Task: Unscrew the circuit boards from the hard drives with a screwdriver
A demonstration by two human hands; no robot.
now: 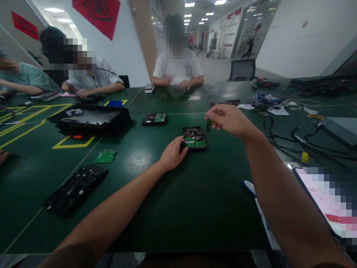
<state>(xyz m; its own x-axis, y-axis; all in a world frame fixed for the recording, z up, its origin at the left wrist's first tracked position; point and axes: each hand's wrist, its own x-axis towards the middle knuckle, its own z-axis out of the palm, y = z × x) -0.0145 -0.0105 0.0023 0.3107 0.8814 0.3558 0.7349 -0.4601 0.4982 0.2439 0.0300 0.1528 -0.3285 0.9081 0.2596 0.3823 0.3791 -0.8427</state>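
On the green tabletop lies a hard drive [196,143], its green circuit board on the near side and dark metal casing behind. My left hand [174,153] grips the drive's left edge, thumb in front and fingers behind. Raised just past the drive's right side, my right hand [227,120] pinches a small upright screwdriver [208,127] with a dark greenish and yellow handle. Its tip is too blurred to make out. A second hard drive [155,119] rests farther back. To the left are a loose green circuit board [105,156] and a black drive-like casing [76,189].
A black tray [92,118] stands at the back left. Cables [298,139] and a grey metal box [341,130] lie on the right, near a phone [320,201]. One person [178,69] sits opposite; others sit at the left.
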